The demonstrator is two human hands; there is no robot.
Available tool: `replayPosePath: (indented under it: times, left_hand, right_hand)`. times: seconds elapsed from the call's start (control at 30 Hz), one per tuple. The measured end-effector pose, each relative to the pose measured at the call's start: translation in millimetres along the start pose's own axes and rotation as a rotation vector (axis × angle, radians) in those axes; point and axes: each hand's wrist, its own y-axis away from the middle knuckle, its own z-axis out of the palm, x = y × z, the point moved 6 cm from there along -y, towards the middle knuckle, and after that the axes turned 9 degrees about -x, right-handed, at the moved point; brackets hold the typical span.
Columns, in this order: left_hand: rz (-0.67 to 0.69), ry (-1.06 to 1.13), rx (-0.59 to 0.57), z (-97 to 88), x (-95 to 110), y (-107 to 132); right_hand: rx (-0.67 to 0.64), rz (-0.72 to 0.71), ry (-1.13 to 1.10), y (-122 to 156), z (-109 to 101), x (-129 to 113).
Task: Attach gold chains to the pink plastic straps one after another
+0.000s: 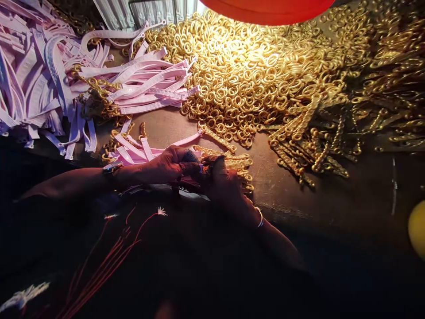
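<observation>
My left hand point(169, 166), with a wristwatch point(112, 167) on its wrist, and my right hand point(224, 184), with a thin bangle point(260, 217), meet at the table's near edge. Their fingers pinch a small dark item point(195, 168) that is too hidden to name. Short gold chain lengths point(235, 161) lie against my right hand. Pink plastic straps point(133, 150) lie just beyond my left hand. Farther back spreads a large heap of gold rings point(245, 75), with a bundle of pink straps point(139, 84) to its left.
A brown tabletop point(299, 195) carries a mass of gold chain pieces point(315, 137) at the right. Red cords with white frayed tips point(113, 261) lie in the dark foreground. A red lampshade point(265, 9) hangs at the top, and a yellow round object point(417, 228) sits at the right edge.
</observation>
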Motion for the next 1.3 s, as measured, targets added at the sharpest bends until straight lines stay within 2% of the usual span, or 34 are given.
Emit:
replayPosePath:
  times: [0.1,0.2,0.33,0.47,0.6,0.67,0.73,0.8,0.87,0.93,1.0,1.07,1.13,1.2,1.3]
  left_hand:
    - [0.020,0.012,0.055,-1.7,-0.2,1.9]
    - [-0.011,0.050,0.052,-3.6,-8.4,-1.3]
    - [-0.042,0.167,-0.057,-1.5,-22.7,-7.3]
    - [-0.030,0.216,-0.009,-0.6,-23.9,-10.0]
    - [-0.015,0.131,-0.002,-1.9,-12.2,-12.1]
    - [-0.013,-0.036,-0.020,-11.0,0.5,-12.3]
    - [-0.002,-0.303,0.013,-29.5,21.4,-9.6]
    - [0.009,-0.655,0.112,-53.2,49.3,-2.7]
    - [-0.038,-1.061,0.232,-74.1,74.0,5.7]
    - [-0.157,-1.401,0.312,-88.5,83.3,10.4]
    - [-0.308,-1.589,0.319,-97.8,71.2,8.5]
    - [-0.423,-1.645,0.246,-103.0,41.3,0.7]
    - [-0.454,-1.651,0.169,-106.3,6.9,-8.0]
    - [-0.355,-1.627,0.198,-109.6,-16.5,-12.9]
    - [-0.206,-1.567,0.334,-119.3,-33.2,-7.9]
  right_hand:
    - [-0.067,0.018,-0.182,-4.7,3.8,-2.5]
    - [-0.133,-0.008,-0.244,-10.3,6.2,-8.5]
    - [-0.174,0.009,-0.193,-15.2,10.5,-7.6]
    - [-0.197,-0.005,-0.087,-18.4,13.9,-5.1]
    - [-0.198,-0.062,0.032,-20.3,1.6,-13.9]
    - [-0.221,-0.090,0.122,-21.1,-9.4,-20.5]
    - [-0.185,-0.105,0.193,-24.3,-24.8,-23.9]
    - [-0.129,-0.107,0.204,-32.6,-38.3,-20.7]
    - [-0.099,-0.100,0.183,-47.1,-44.0,-10.2]
    - [-0.098,-0.089,0.208,-66.8,-40.0,3.6]
    - [-0.146,-0.108,0.303,-87.7,-26.8,14.3]
    - [-0.227,-0.145,0.421,-104.8,-9.8,20.0]
    - [-0.307,-0.157,0.509,-114.8,3.9,23.0]
    - [-0.365,-0.116,0.561,-117.3,10.6,25.9]
    - [-0.404,-0.034,0.611,-112.2,11.5,29.1]
